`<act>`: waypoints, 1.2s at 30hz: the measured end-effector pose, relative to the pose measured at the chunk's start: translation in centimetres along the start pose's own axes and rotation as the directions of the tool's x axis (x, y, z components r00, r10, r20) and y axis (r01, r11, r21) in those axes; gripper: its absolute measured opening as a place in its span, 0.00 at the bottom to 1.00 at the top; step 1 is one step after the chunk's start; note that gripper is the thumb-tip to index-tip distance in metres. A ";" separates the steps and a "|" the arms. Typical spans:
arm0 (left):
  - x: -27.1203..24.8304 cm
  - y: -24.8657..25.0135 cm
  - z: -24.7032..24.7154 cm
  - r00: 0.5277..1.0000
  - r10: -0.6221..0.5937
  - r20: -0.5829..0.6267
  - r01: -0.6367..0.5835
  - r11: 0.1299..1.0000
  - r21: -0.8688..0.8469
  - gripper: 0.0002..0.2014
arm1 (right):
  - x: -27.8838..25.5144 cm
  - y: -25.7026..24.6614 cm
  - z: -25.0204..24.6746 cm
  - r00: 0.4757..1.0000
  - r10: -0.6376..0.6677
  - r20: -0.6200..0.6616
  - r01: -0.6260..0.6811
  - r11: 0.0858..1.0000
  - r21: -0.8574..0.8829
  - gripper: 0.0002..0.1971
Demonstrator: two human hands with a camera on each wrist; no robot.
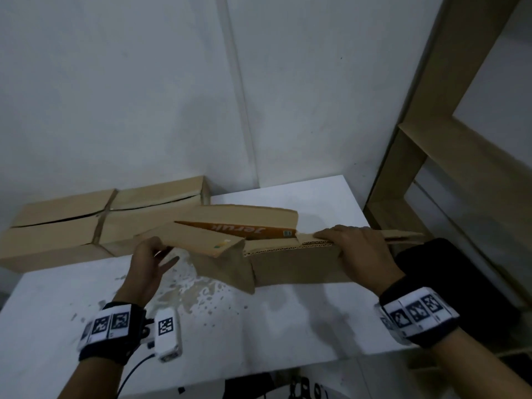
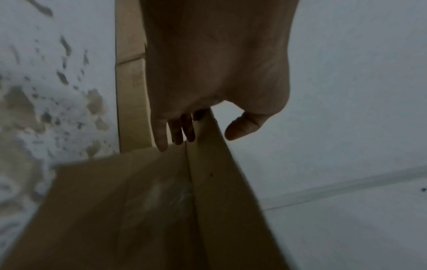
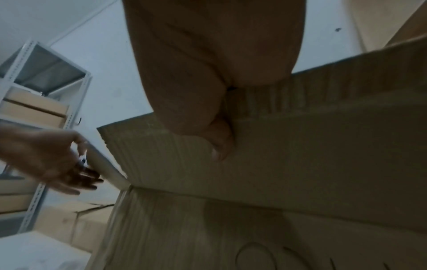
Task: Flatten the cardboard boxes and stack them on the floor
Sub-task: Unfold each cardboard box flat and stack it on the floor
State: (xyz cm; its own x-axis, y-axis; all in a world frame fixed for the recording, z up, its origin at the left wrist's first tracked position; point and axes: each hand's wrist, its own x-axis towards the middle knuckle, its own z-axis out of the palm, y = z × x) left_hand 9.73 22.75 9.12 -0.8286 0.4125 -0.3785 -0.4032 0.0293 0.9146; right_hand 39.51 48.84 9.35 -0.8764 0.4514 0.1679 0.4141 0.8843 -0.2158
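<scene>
Two hands (image 1: 361, 249) (right gripping) on one box (image 1: 293, 263)

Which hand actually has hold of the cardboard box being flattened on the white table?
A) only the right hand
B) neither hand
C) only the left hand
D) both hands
A: the right hand clamps the box at its top edge, thumb on the front wall, while the left hand hangs open beside a flap.
</scene>
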 end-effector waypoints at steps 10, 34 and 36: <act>1.9 -3.5 -4.3 0.990 0.047 0.134 -0.095 0.920 0.379 0.32 | 0.2 -0.5 -6.8 0.985 -0.164 0.046 0.157 0.978 0.136 0.29; 0.9 -14.4 -10.4 0.967 0.059 -0.247 0.156 0.628 0.762 0.47 | 4.1 -1.5 12.0 0.959 0.161 0.233 -0.185 0.979 0.083 0.32; 1.0 -16.2 -10.4 0.985 -0.011 -0.173 0.156 0.484 0.861 0.56 | 2.3 -2.4 14.0 0.923 0.171 0.345 -0.227 0.966 0.127 0.39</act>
State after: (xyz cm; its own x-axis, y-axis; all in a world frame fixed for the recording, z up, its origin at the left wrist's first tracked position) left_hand 11.38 13.20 -7.61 -0.8790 0.2485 -0.4070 0.0098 0.8627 0.5056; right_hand 33.09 46.09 -3.24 -0.8226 0.5268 -0.2140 0.5674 0.7363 -0.3687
